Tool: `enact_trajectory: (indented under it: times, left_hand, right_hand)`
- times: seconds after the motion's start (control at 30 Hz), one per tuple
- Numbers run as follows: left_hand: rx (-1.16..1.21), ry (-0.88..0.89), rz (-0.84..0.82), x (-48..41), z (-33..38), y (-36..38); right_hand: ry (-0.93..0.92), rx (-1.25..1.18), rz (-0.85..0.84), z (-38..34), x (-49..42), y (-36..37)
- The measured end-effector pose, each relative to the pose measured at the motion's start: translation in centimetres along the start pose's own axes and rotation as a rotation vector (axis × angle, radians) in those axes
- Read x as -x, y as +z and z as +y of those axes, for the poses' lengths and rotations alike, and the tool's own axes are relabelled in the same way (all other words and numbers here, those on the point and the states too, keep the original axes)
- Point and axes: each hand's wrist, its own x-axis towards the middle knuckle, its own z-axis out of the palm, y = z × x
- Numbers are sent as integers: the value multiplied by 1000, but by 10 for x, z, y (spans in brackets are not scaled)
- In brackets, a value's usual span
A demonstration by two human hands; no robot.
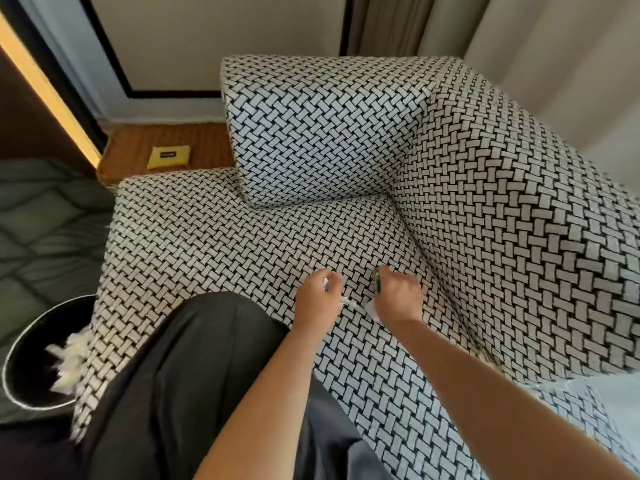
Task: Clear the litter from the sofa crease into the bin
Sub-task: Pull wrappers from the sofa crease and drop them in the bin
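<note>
sofa (311, 237): black-and-white basket-weave all over, seat, arm and back alike. bin (20, 358) lower left: black, pale rim; litter (67, 358) in it white to cream. trousers (173, 375) bottom centre: plain black. pouch (168, 156) upper left: yellow, dark label, on brown wood-grain floor (138, 140). bedding (41, 220) left edge: dull green, quilted diamond stitching. curtains (554, 64) upper right: plain beige. wall (225, 39) top: cream, black trim. left hand (317, 299) pinches a white scrap (325, 284); right hand (398, 296) grips a green wrapper (378, 284), white paper (372, 311) under it.
</note>
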Motion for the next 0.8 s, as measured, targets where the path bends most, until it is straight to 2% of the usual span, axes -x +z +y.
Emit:
enact_trajectory:
  times: [0.1, 0.2, 0.4, 0.63, 0.8]
  left_hand:
    - [26, 42, -43, 10, 19, -25]
    - [64, 66, -9, 24, 35, -64]
    - [129, 75, 63, 40, 59, -139]
    - [156, -18, 203, 52, 38, -227]
    - [151, -149, 366, 52, -9, -293]
  right_hand:
    - [-8, -47, -61, -24, -1, -3]
    - [68, -174, -72, -53, -8, -9]
    - [93, -398, -94, -131, -25, -35]
    - [-120, -400, -183, -243, -23, -40]
    - [-215, -426, -332, -324, -13, -14]
